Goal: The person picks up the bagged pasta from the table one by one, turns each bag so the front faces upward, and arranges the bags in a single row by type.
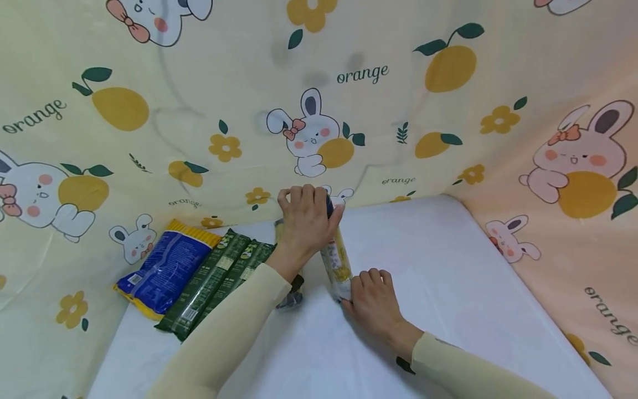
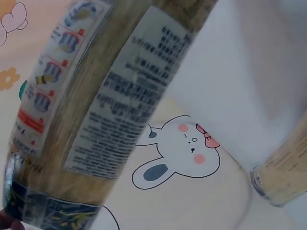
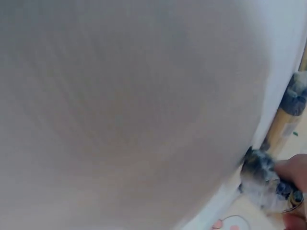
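A clear pack of dry spaghetti (image 1: pixel 337 260) with dark ends and a white printed label slants between the two hands. My left hand (image 1: pixel 309 219) grips its far end from above, fingers bent over the top. At the near end my right hand (image 1: pixel 376 299) pinches the wrapper; the right wrist view has its fingers (image 3: pixel 292 171) on the crinkled dark end (image 3: pixel 261 175). Large in the left wrist view is the same spaghetti pack (image 2: pixel 105 105), label side showing. A second similar pack (image 1: pixel 291 300) lies just left of it, partly hidden beneath my left hand and forearm.
Two long green packs (image 1: pixel 206 282) lie side by side on the white table (image 1: pixel 423 249), left of the hands. Beyond them is a blue and yellow pack (image 1: pixel 166 271). A cloth printed with rabbits and oranges (image 1: pixel 239 83) rises behind the table and along its sides.
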### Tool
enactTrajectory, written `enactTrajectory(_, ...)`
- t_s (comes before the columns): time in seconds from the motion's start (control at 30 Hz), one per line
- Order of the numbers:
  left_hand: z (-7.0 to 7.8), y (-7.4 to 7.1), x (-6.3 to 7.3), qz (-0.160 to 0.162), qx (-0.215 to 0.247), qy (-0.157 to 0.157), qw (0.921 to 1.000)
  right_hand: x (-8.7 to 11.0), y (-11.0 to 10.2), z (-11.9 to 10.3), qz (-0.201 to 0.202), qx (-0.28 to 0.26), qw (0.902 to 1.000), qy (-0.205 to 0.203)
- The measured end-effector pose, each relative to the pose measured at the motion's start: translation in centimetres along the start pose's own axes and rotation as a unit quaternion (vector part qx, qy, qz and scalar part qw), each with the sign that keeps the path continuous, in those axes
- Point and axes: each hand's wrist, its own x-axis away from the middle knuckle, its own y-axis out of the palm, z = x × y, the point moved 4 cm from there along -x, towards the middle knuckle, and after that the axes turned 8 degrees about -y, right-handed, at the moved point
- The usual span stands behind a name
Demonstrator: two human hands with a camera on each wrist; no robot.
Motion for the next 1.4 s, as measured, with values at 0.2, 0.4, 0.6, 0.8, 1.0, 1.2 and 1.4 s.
enactTrajectory(0.2, 0.1, 0.0, 0.1, 0.018, -0.012, -0.007, 0.9997, -0.7, 0.1, -0.9, 0.016, 0.057, 0.9981, -0.018)
enactTrajectory(0.4, 0.1, 0.2, 0.2, 0.038, -0.011, -0.006, 0.9992, -0.7, 0.1, -1.5, -0.006, 0.078, 0.9963, -0.034)
enactTrajectory(0.6, 0.3, 0.2, 0.2, 0.031, -0.013, 0.014, 0.9993, -0.4, 0.0, -1.9, -0.001, 0.082, 0.9956, -0.045)
enactTrajectory(0.8, 0.7, -0.1, 0.3, 0.021, -0.013, 0.035, 0.9991, -0.2, -0.4, -2.3, -0.002, 0.052, 0.9976, -0.046)
enactTrajectory(1.0, -0.2, -0.4, 0.6, 0.025, -0.006, 0.047, 0.9986, -0.2, -0.9, -2.5, 0.036, 0.053, 0.9942, -0.087)
enactTrajectory(1.2, -2.0, -0.5, 1.1, 0.011, 0.030, 0.056, 0.9979, -0.3, -1.3, -1.7, 0.011, 0.035, 0.9950, -0.093)
enactTrajectory(1.4, -3.9, -0.2, 1.8, 0.007, 0.081, 0.043, 0.9957, -0.3, -1.1, -0.1, 0.001, 0.035, 0.9962, -0.080)
